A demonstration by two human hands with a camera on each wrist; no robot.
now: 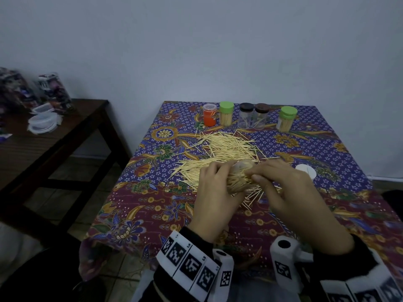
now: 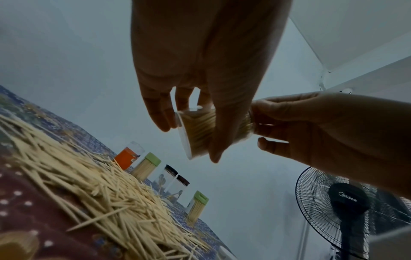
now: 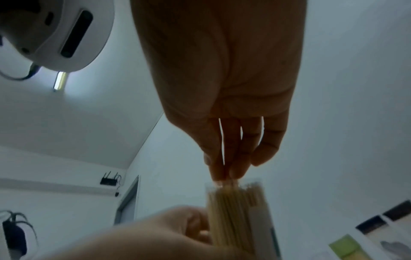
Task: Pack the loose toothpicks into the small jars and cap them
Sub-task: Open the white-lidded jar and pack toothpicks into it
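We are gripping the clear jar (image 1: 239, 176) with our left hand (image 1: 214, 192); our right hand (image 1: 290, 190) is pinching toothpicks (image 2: 244, 125) at its mouth, which our fingers are hiding.

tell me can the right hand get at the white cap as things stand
Probably not right away: the right hand is busy at the jar. The white cap lies uncovered on the cloth just beside it, so once freed, yes.

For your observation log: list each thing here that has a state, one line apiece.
Held jar: uncapped, tilted, nearly full.
White lid: off, lying on cloth.
Green-lid jars: capped, full, upright.
Dark-lid jars: capped, nearly empty.
Orange jar: capped, upright.
Loose toothpicks: scattered.
Left hand: grips jar.
Right hand: fingers at the jar's mouth.
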